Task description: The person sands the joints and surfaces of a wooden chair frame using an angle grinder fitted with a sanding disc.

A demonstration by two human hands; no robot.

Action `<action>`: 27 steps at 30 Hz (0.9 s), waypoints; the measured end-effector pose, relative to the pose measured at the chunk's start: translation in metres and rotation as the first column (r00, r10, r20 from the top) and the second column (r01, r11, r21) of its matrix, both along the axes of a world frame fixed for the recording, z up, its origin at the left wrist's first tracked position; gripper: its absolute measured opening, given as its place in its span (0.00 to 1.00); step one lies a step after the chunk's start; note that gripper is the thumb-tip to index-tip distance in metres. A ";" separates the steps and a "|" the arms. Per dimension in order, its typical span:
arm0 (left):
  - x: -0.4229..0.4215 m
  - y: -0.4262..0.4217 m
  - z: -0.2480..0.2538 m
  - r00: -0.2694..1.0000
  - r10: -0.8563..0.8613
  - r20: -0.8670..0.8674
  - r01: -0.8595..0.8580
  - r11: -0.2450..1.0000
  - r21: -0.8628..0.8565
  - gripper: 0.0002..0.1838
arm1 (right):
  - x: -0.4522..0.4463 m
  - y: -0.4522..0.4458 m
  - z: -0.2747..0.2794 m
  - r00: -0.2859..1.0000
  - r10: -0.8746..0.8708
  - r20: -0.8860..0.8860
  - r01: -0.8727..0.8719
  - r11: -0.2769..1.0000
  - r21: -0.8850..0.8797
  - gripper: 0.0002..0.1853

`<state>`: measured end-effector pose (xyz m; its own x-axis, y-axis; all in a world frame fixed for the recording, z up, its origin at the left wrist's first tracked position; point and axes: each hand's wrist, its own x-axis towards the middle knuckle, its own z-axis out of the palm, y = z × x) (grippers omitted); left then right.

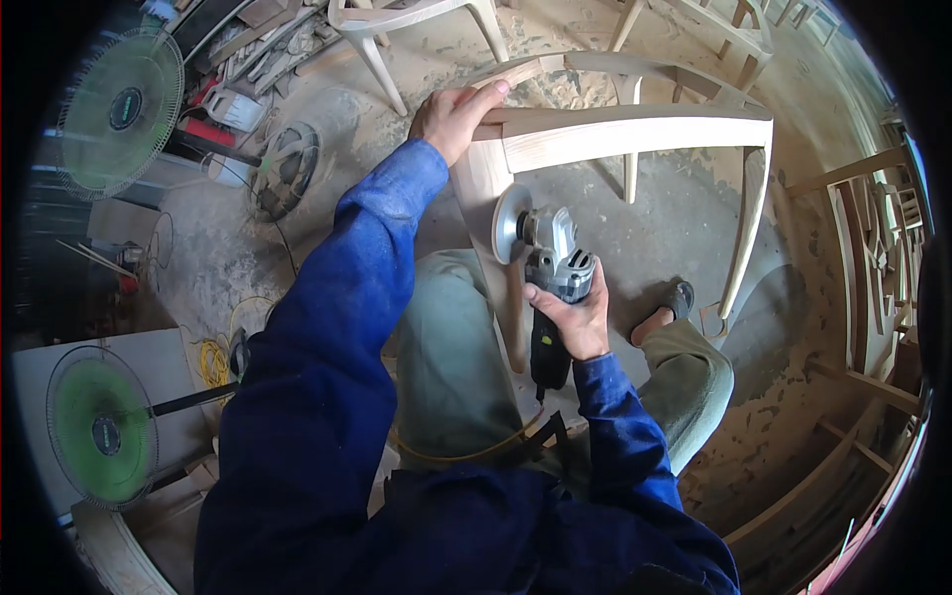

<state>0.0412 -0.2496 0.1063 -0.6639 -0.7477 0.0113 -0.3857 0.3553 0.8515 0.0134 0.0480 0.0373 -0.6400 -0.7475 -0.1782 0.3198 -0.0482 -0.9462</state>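
Observation:
A pale wooden chair frame (635, 139) stands between and in front of my knees, one corner turned toward me. On top of that corner my left hand (459, 117) is closed over the rail, thumb along the wood. My right hand (578, 315) is wrapped round the body of an angle grinder (558, 260), its black handle pointing down toward me. The grinder's round disc (510, 224) is at the inner side of the near chair leg (481, 188); whether it touches the wood I cannot tell. A cord runs from the handle's lower end.
Two green-bladed fans, an upper one (124, 111) and a lower one (104, 426), stand at left. Another chair frame (416, 18) is beyond mine. Wooden parts (873, 258) are stacked on the right. A yellow cable (213, 362) lies on the dusty floor.

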 end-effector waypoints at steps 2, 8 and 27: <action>0.001 -0.009 -0.002 1.000 -0.005 -0.010 0.005 1.000 0.000 0.34 | -0.004 0.003 -0.003 0.998 0.030 0.053 -0.032 0.998 0.047 0.33; 0.010 -0.003 0.001 1.000 -0.003 0.007 0.002 1.000 0.029 0.33 | -0.023 0.002 0.021 0.952 0.110 0.285 -0.111 0.994 -0.013 0.25; 0.006 -0.006 0.001 0.997 0.007 -0.079 0.004 0.990 0.144 0.31 | -0.015 -0.001 0.004 0.975 0.075 0.210 -0.085 0.996 0.038 0.33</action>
<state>0.0470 -0.2559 0.1073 -0.6642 -0.7462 -0.0437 -0.3150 0.2264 0.9217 -0.0018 0.0470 0.0417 -0.5240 -0.7824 -0.3367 0.5106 0.0278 -0.8594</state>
